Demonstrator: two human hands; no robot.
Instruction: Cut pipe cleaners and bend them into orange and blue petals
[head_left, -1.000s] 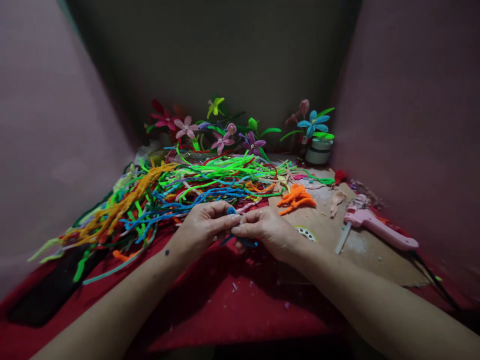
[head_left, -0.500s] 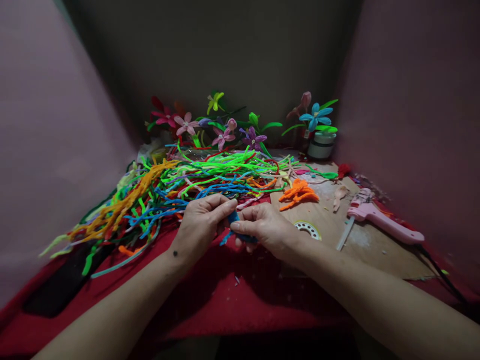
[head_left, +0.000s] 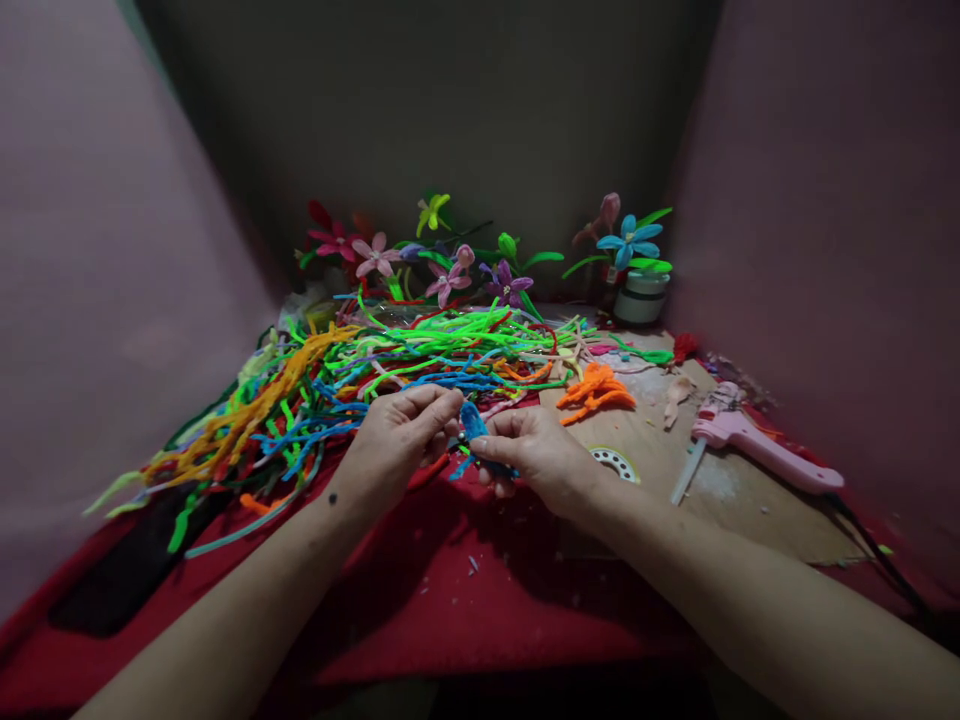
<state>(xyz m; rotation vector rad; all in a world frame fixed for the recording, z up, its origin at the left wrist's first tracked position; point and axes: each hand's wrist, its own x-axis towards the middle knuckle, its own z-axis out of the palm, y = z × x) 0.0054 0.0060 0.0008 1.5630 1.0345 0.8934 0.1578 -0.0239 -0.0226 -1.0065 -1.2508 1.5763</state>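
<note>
Blue pipe-cleaner petals (head_left: 472,422) sit in my right hand (head_left: 534,445), whose thumb and fingers are closed round their lower part. One rounded petal points up out of the grip, and a short blue end hangs below. My left hand (head_left: 405,430) is beside the petal's tip, its thumb and forefinger pinched together. Whatever lies between those left fingertips is too small to make out. Behind both hands spreads a large heap of loose pipe cleaners (head_left: 450,340) in green, blue, orange and other colours.
Finished pipe-cleaner flowers (head_left: 450,275) line the back, with a blue flower (head_left: 628,240) by a jar (head_left: 641,298). On a cardboard sheet (head_left: 765,530) at right lie orange pipe cleaners (head_left: 598,392), a pink glue gun (head_left: 772,455) and a white holed ring (head_left: 616,462). A black object (head_left: 127,570) lies left.
My left fingers have drawn slightly left, off the tip of the blue petal, so more of it shows. The right hand keeps its hold on the blue petals.
</note>
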